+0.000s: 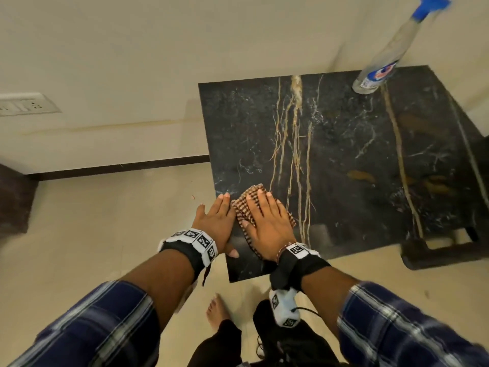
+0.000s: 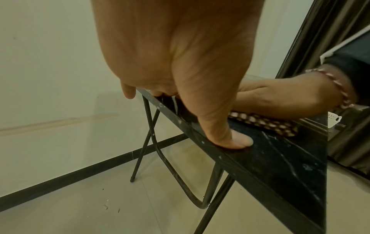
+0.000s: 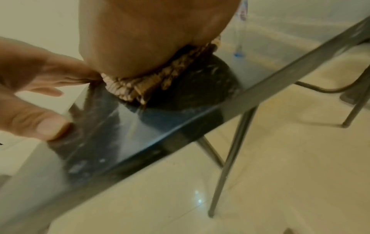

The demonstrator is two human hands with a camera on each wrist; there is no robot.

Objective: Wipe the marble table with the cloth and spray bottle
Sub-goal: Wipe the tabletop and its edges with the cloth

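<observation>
The black marble table (image 1: 344, 154) with gold veins fills the middle right of the head view. A brown checkered cloth (image 1: 244, 205) lies crumpled near its near-left corner. My right hand (image 1: 267, 223) presses flat on the cloth with straight fingers. My left hand (image 1: 214, 221) lies flat along the table's left edge beside the cloth, thumb (image 2: 230, 139) on the marble. The clear spray bottle (image 1: 383, 64) with a blue head stands at the far right corner, away from both hands. In the right wrist view the cloth (image 3: 144, 88) bunches out under my palm (image 3: 150, 39).
The table stands on thin black folding legs (image 2: 148, 142) over a pale tiled floor. A wall with a socket plate (image 1: 23, 104) is behind and left. A dark low stand (image 1: 436, 250) sits at the right. My bare foot (image 1: 215, 311) is below the table's near edge.
</observation>
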